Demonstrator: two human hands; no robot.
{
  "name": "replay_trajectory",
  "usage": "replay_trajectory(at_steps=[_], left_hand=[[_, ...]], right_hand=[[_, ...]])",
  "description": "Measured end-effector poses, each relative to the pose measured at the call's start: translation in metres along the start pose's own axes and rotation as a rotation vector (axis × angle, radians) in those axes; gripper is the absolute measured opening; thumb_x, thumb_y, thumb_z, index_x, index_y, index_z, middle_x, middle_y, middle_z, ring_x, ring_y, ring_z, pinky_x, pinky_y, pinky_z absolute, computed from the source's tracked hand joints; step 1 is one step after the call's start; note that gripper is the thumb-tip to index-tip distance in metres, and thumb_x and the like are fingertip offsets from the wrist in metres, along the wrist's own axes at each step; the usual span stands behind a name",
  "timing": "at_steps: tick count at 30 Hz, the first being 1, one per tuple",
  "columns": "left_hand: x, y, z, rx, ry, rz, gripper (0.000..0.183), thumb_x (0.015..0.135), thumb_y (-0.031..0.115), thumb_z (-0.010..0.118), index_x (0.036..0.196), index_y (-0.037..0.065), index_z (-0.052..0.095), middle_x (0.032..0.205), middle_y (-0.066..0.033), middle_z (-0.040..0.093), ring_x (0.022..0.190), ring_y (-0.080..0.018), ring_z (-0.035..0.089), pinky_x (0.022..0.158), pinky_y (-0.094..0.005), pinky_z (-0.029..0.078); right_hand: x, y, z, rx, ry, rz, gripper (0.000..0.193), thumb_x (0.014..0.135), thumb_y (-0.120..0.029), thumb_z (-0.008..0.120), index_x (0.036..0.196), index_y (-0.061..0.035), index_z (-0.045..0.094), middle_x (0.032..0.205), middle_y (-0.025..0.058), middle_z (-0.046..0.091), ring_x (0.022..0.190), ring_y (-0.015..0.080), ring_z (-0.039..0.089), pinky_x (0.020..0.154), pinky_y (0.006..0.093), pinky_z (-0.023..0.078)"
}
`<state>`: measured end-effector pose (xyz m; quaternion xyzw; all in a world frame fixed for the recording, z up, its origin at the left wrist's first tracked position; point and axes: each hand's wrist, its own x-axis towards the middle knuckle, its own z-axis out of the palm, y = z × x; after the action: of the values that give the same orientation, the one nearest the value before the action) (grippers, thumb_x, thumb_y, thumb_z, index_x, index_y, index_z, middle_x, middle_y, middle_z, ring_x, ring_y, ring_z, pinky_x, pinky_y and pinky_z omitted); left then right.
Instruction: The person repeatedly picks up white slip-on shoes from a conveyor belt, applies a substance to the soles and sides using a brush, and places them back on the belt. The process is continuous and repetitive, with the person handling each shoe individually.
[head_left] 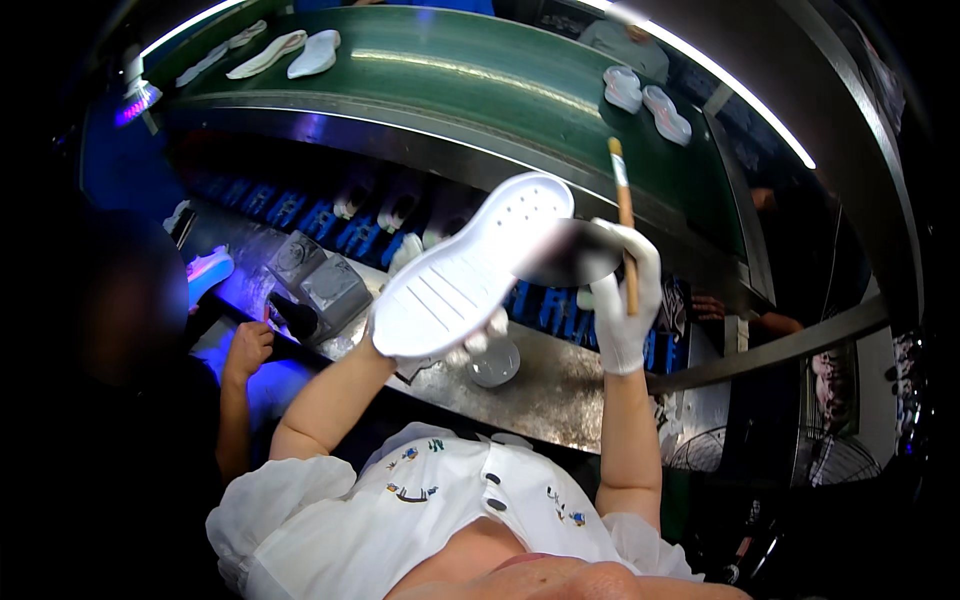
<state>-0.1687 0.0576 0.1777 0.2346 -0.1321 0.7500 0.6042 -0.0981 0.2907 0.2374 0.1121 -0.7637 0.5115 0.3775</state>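
Observation:
A white shoe sole (460,265) is held up in front of me, with grooves across one end and small holes at the other. My left hand (484,337), in a white glove, grips it from behind; most of that hand is hidden by the sole. My right hand (618,325), also gloved in white, is closed on a brush (625,195) with a wooden handle, its yellowish end upward. A dark blurred shape (577,254) lies between the right fingers and the sole's edge; I cannot tell what it is.
A metal bench below bears a clear round dish (494,362) and grey blocks (336,287). Blue holders (358,235) line its back. Beyond runs a green conveyor (450,75) with several white and clear soles. A co-worker's hand (250,348) is at left; a fan (838,457) stands at right.

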Motion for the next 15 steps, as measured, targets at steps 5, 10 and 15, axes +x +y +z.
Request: replay_trajectory(at_steps=[5, 10, 15], left_hand=[[0.026, 0.14, 0.044, 0.089, 0.159, 0.447, 0.103, 0.086, 0.071, 0.055, 0.156, 0.005, 0.017, 0.148, -0.0328, 0.031, 0.127, -0.0487, 0.045, 0.098, -0.0556, 0.052], [0.089, 0.164, 0.021, 0.379, 0.576, 0.9, 0.07, 0.101, 0.042, 0.047, 0.15, -0.003, 0.027, 0.152, -0.0277, 0.034, 0.137, -0.0409, 0.04, 0.109, -0.0535, 0.044], [0.193, 0.155, -0.013, 1.124, 0.771, 0.68, 0.051, 0.097, 0.025, 0.058, 0.129, -0.014, 0.05, 0.138, -0.0326, 0.046, 0.126, -0.0424, 0.05, 0.104, -0.0514, 0.049]], right_hand=[[-0.021, -0.002, -0.018, 0.049, 0.075, -0.032, 0.033, 0.089, 0.007, 0.057, 0.121, -0.0022, 0.056, 0.121, 0.0131, 0.065, 0.111, 0.0191, 0.062, 0.097, 0.0307, 0.049], [-0.047, 0.004, -0.042, -0.039, 0.091, -0.07, 0.026, 0.092, 0.005, 0.054, 0.116, -0.0018, 0.057, 0.113, 0.0139, 0.066, 0.103, 0.0193, 0.063, 0.092, 0.0305, 0.049], [-0.086, 0.001, -0.078, -0.063, 0.147, 0.03, 0.018, 0.102, -0.01, 0.049, 0.118, -0.0022, 0.053, 0.105, 0.0146, 0.069, 0.087, 0.0166, 0.063, 0.079, 0.0284, 0.051]])
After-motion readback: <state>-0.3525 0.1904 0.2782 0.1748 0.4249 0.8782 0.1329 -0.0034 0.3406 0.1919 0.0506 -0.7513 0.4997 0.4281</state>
